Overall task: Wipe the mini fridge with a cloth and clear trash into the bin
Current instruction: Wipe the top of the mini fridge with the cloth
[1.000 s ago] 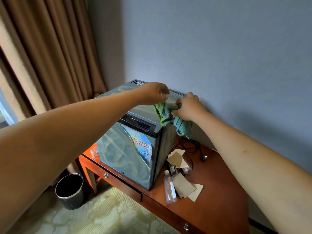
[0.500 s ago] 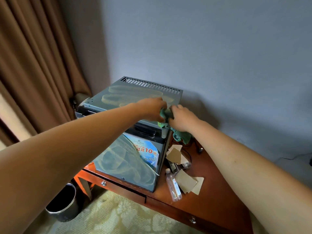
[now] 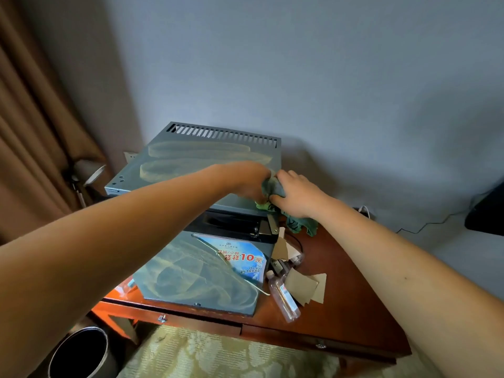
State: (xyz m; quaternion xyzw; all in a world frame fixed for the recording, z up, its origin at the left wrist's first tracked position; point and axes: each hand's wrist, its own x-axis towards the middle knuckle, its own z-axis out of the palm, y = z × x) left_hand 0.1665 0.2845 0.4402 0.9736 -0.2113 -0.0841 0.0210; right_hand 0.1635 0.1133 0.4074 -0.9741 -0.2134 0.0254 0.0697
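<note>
Mini fridge (image 3: 201, 170) sits on a wooden desk (image 3: 341, 309), streaky on top. Both hands, left hand (image 3: 246, 181) and right hand (image 3: 298, 193), grip a green cloth (image 3: 272, 186) bunched at its front right top corner.

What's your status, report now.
Both hands, left hand and right hand, bunched on the cloth at the fridge top's front right corner. Bottle, paper scraps uncleared. Bin unobstructed.
</note>
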